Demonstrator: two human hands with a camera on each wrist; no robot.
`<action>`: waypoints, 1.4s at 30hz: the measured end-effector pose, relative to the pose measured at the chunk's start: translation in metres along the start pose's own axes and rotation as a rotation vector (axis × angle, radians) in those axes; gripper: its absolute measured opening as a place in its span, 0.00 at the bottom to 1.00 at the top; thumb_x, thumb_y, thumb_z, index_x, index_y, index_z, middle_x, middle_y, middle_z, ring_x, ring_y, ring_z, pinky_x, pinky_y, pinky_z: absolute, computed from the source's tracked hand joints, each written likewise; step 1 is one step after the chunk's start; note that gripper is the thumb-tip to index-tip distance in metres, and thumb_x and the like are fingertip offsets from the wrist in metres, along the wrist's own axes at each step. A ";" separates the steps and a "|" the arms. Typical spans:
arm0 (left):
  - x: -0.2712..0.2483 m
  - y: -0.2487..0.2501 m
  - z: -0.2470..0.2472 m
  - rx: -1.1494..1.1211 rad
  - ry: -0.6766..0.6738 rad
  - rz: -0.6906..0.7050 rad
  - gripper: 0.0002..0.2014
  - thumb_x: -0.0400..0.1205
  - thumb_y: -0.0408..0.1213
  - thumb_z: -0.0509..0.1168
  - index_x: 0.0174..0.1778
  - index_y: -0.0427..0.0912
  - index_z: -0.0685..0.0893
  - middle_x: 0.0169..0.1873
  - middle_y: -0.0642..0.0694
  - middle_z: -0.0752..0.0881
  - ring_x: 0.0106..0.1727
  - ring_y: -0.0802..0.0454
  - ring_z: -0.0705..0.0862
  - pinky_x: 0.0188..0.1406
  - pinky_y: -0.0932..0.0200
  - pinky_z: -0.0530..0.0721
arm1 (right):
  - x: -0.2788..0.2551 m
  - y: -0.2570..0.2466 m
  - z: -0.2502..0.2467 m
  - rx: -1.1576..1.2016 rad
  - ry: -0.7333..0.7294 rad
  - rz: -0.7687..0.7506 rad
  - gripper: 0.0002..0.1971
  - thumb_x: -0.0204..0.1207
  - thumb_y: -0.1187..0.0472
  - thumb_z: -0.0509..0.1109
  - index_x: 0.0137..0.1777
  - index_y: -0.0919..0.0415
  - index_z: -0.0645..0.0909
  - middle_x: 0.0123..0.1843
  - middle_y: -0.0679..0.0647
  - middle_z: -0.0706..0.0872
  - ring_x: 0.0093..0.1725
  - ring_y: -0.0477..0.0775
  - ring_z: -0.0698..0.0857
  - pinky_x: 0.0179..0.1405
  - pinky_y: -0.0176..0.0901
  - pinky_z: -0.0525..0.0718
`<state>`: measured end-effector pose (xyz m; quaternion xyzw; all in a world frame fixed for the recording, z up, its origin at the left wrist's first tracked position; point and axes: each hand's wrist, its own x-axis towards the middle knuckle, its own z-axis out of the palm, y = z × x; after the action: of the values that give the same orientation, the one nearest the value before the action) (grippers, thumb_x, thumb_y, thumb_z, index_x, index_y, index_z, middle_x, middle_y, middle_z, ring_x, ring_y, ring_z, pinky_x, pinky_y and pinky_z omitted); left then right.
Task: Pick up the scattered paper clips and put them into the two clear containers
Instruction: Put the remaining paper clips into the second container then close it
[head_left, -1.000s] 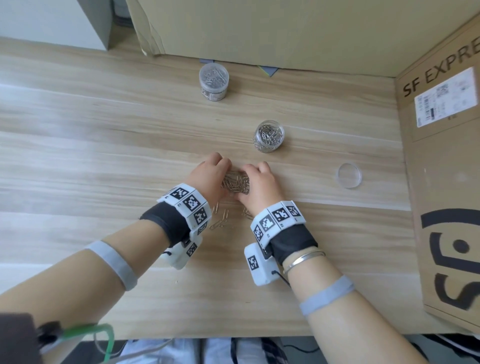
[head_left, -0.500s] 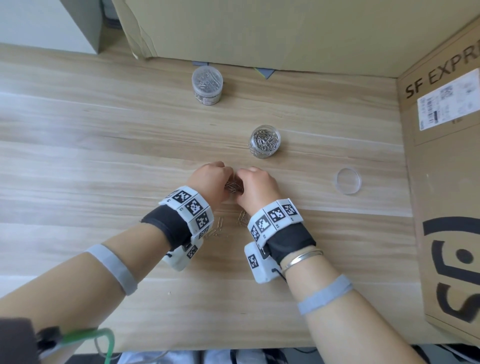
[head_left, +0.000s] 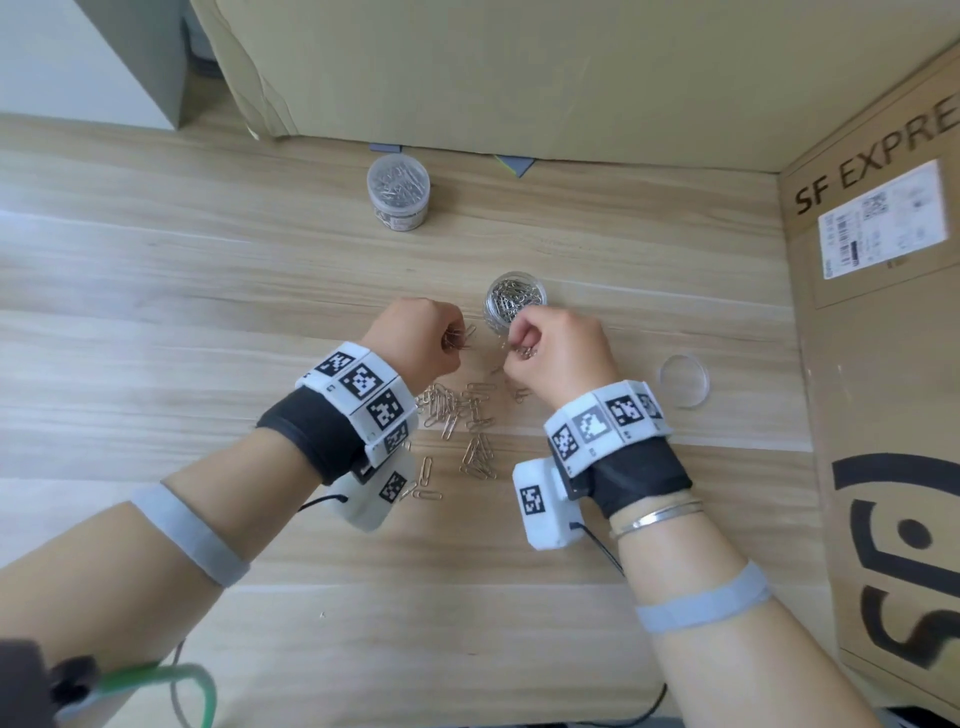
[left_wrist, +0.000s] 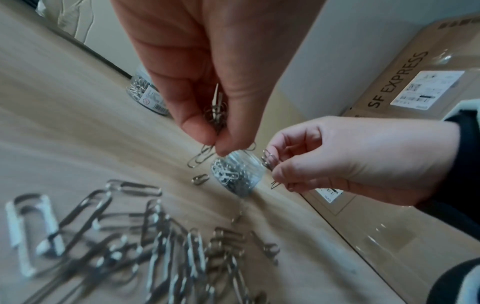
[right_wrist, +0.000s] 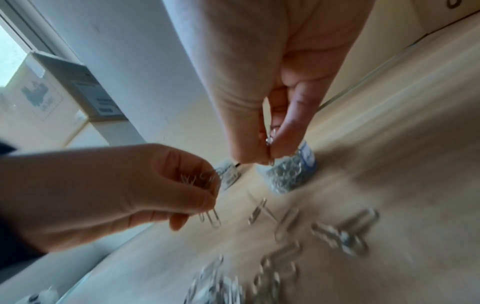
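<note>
paper clips (head_left: 457, 415) lie at mixed angles on table – left hand (head_left: 423, 340), right hand (head_left: 558, 348) each pinch several

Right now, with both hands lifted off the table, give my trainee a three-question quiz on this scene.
1. True or false: the left hand holds paper clips.
2. Which container is lidless: A) the far container or B) the near container?
3. Fill in: the loose lid lies to the ___ of the right hand.

Key: 1 true; 2 B; 3 right. More scattered paper clips lie on the table.
</note>
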<state>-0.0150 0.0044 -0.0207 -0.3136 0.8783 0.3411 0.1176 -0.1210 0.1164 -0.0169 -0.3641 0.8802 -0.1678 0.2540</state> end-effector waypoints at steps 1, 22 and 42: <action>0.002 0.001 -0.003 -0.008 0.011 0.006 0.08 0.74 0.28 0.65 0.46 0.37 0.85 0.46 0.40 0.89 0.45 0.45 0.82 0.43 0.58 0.75 | 0.005 0.000 -0.006 0.001 0.021 0.004 0.05 0.65 0.66 0.72 0.39 0.56 0.85 0.36 0.48 0.85 0.40 0.51 0.84 0.45 0.44 0.86; 0.046 0.045 -0.015 -0.031 0.049 0.052 0.10 0.77 0.28 0.63 0.51 0.37 0.85 0.52 0.41 0.88 0.56 0.42 0.83 0.51 0.56 0.79 | 0.035 0.022 -0.036 0.167 0.217 0.131 0.08 0.79 0.61 0.65 0.50 0.57 0.87 0.47 0.53 0.91 0.45 0.52 0.89 0.50 0.38 0.83; 0.047 0.031 -0.010 -0.207 0.253 0.033 0.11 0.80 0.27 0.58 0.55 0.37 0.83 0.52 0.39 0.88 0.50 0.41 0.86 0.50 0.53 0.83 | 0.032 0.049 -0.004 -0.132 -0.014 0.110 0.26 0.79 0.73 0.56 0.76 0.54 0.70 0.76 0.55 0.70 0.74 0.61 0.64 0.73 0.41 0.62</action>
<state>-0.0712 -0.0066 -0.0169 -0.3501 0.8513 0.3893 -0.0323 -0.1701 0.1268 -0.0481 -0.3323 0.9062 -0.0929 0.2443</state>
